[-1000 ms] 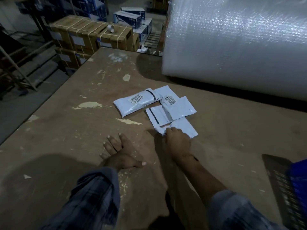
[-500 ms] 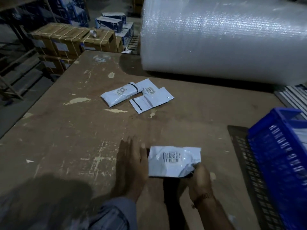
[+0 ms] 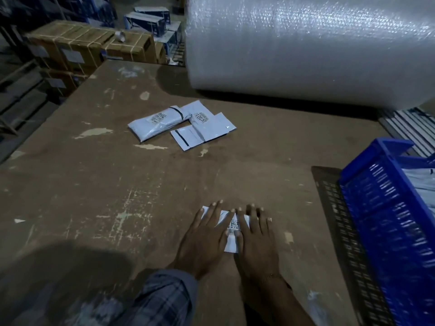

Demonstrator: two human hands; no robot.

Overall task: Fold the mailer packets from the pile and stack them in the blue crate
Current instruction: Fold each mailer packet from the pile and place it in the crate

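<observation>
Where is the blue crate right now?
The blue crate sits at the right edge of the head view, on the wooden table, right of both hands pressing a mailer packet.

- We see a scuffed brown wooden table (image 3: 94, 184).
- On it: pile of pale grey mailer packets (image 3: 181, 125), big bubble-wrap roll (image 3: 306, 48), blue slatted plastic crate (image 3: 386, 220).

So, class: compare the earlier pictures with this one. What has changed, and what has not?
The right hand took one packet from the pile and brought it near. Now both it and the left hand press it flat on the table. The rest of the pile stays put.
</observation>
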